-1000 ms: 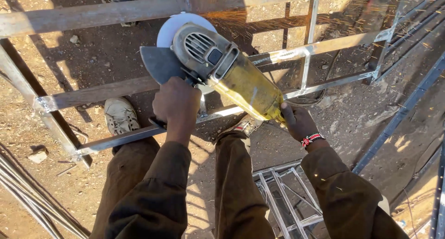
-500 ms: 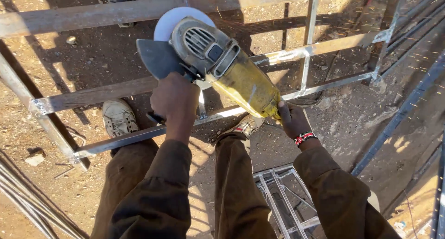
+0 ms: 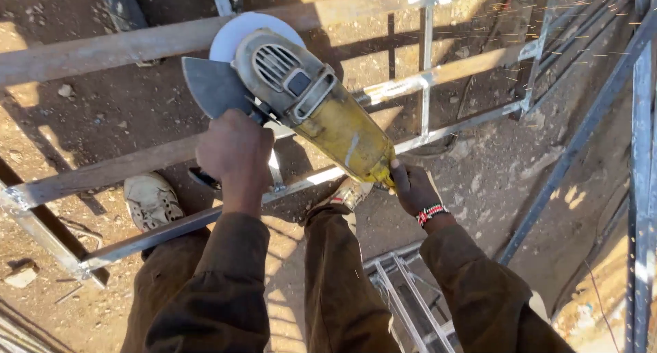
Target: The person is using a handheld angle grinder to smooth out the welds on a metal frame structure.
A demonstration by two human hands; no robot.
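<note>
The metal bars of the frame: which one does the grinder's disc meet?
The topmost horizontal bar: the white disc of the yellow angle grinder overlaps it, while the lower bars pass beneath the hands.

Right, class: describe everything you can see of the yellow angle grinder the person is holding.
The angle grinder has a worn yellow body, a grey metal head with vent slots, a dark guard and a pale round disc at its far end. It lies tilted, disc end away from the person, above the steel frame. The left hand grips near the head, where a side handle would sit; the right hand holds the rear end. A few sparks fly at the upper right.
</note>
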